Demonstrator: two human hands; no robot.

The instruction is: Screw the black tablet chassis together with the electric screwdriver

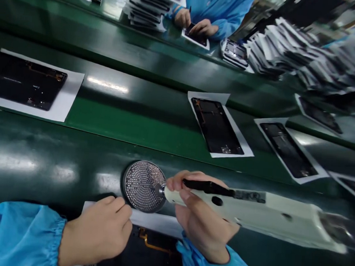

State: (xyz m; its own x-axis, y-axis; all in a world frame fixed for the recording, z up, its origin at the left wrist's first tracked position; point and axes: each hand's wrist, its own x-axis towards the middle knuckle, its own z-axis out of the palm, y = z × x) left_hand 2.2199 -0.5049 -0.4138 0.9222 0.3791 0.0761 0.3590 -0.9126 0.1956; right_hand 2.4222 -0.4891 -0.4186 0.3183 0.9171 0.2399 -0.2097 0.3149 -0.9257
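My right hand [203, 218] is wrapped round a white electric screwdriver [251, 213], whose tip touches a round metal screw tray [144, 185] dotted with several small screws. My left hand [100, 231] is curled closed with its fingers resting on the white sheet [150, 220] beside that tray; whether it holds anything is hidden. Under both hands lies a black device panel [147, 254] with an orange flex cable, partly covered by my blue sleeves.
A green conveyor belt [120, 121] carries black panels on white sheets: one at the left [23, 79], one in the middle [217, 125], one at the right [288, 149]. Across it a person in blue [218, 6] handles a panel, with stacks of panels [150, 5] alongside.
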